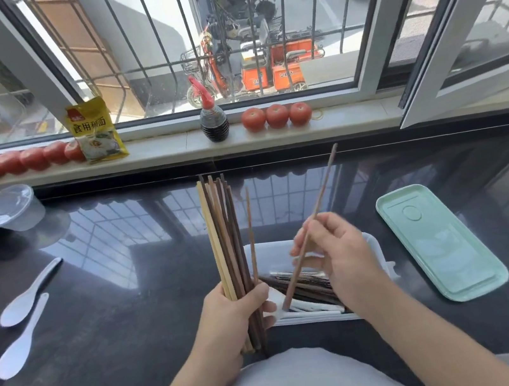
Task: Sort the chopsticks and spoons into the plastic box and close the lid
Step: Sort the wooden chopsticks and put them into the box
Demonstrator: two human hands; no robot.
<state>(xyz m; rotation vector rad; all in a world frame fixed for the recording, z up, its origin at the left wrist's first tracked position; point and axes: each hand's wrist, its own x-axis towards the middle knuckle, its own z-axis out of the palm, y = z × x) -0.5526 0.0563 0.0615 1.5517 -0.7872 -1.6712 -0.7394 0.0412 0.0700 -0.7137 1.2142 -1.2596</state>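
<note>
- The counter (129, 296) is dark, glossy stone, mirroring the window bars.
- Two white spoons (28, 299) (20, 343) lie near its left edge, one just beside the other, handles pointing toward the back.
- A white plastic box (379, 250) sits open at the middle of the front edge, with dark chopsticks (308, 287) lying inside.
- A pale green lid (441, 243) lies flat toward the right edge, apart from the box.
- A clear plastic cup (12, 209) stands at the back left corner.

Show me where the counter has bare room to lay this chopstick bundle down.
Bare counter lies between the white spoons and the left hand, and between the plastic box and the green lid. It is crowded around the box, under both hands.
</note>
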